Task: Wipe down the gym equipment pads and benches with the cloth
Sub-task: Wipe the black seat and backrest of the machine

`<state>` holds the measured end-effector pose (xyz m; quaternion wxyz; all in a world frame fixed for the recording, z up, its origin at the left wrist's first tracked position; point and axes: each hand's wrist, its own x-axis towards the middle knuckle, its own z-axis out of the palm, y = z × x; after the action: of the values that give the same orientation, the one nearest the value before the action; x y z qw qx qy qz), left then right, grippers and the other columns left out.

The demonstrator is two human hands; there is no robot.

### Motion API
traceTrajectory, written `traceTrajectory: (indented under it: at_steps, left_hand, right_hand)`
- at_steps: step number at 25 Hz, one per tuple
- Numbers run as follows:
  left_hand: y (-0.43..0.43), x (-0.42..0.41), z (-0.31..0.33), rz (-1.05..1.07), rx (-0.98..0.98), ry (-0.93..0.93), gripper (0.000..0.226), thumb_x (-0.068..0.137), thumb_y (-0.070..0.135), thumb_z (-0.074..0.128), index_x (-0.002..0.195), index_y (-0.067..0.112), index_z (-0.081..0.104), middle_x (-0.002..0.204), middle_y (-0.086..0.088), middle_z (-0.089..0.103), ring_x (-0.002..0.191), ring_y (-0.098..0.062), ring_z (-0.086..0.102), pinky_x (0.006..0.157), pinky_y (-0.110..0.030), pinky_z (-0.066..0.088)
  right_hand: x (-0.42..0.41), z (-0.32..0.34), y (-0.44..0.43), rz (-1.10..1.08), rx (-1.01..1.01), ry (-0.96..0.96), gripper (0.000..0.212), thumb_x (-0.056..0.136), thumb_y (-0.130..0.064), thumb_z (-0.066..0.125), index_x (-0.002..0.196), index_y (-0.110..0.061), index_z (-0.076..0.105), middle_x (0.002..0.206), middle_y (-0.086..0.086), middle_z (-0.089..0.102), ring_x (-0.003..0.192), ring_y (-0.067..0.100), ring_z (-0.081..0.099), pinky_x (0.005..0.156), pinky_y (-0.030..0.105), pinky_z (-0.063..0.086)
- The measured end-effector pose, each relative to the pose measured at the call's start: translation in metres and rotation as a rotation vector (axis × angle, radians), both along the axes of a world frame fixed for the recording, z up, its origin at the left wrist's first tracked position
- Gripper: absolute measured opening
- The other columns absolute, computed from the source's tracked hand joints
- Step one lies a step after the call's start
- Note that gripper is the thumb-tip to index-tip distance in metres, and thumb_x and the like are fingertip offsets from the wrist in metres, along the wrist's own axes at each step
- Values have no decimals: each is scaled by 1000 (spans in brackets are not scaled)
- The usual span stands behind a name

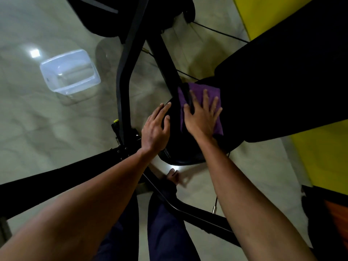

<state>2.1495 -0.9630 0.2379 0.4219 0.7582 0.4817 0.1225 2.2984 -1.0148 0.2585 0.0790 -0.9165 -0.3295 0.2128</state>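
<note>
Seen from above, the right hand [202,114] presses flat, fingers spread, on a purple cloth [212,95] lying over a black seat pad [188,153]. The left hand [157,127] rests open, steadying the pad's edge, grasping nothing. The cloth looks soft, light and limp, probably best pinned under the palm.

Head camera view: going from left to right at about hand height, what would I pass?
Clear tub → black frame bar → left hand → right hand flat on the purple cloth → black pad → yellow panel.
</note>
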Motion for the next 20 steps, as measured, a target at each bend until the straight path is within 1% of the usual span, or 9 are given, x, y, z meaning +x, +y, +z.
traceTrajectory:
  at_steps: [3,5,8,10,12,15,17,19,20]
  left_hand:
    - [-2,0,-3,52,-8,19,59,98,45,32,150,23,49,157,3,45,144,-13,41,117,-36,36]
    - [-5,1,-1,101,-32,49,60,98,45,33,149,20,49,156,1,46,144,-16,41,117,-34,35]
    - [-9,0,-1,147,-48,21,53,100,46,35,149,32,48,155,6,46,143,-12,40,116,-31,34]
    - [-13,2,-2,193,-72,0,47,103,46,38,148,38,47,154,9,46,142,-9,40,113,-28,33]
    - [-20,5,-1,279,-85,9,44,104,43,41,146,36,50,151,9,49,137,-12,45,109,-28,35]
    - [-24,7,4,377,-137,-18,47,99,47,40,138,27,57,137,3,61,124,-20,55,101,-39,47]
    - [-24,7,6,408,-167,-35,48,98,49,40,135,24,58,132,0,64,121,-21,57,96,-44,50]
    - [-24,7,6,405,-147,-52,45,101,47,42,137,27,58,136,4,62,124,-18,56,99,-40,48]
    - [-24,7,6,392,-131,-61,43,102,46,42,138,30,57,140,7,60,126,-16,54,101,-37,47]
  right_hand:
    - [-27,5,13,257,73,-40,55,104,-47,41,157,-45,30,171,-3,15,158,27,1,124,56,-10]
    - [-27,3,-3,385,131,-57,56,102,-53,36,157,-45,31,169,-6,21,158,23,6,124,54,-8]
    - [24,-3,1,483,88,-137,64,93,-64,31,152,-41,42,166,-6,29,156,22,15,126,54,-3]
    - [48,-4,26,448,8,-152,66,90,-60,31,147,-34,50,162,-3,38,155,24,21,126,55,-3]
    - [36,-1,53,468,-22,-129,61,88,-53,34,137,-29,59,151,-2,51,149,25,32,126,54,-1]
    - [-1,4,69,715,21,-82,52,88,-46,37,123,-23,69,130,0,67,130,22,53,125,48,9]
    - [4,6,69,824,27,-47,50,88,-48,38,118,-24,71,123,0,70,123,21,58,123,42,16]
    - [27,4,75,820,26,-72,55,86,-54,33,114,-26,71,119,0,71,119,23,59,120,40,22]
    - [41,2,80,769,-4,-94,59,84,-57,31,113,-26,72,119,2,72,119,25,59,117,39,25]
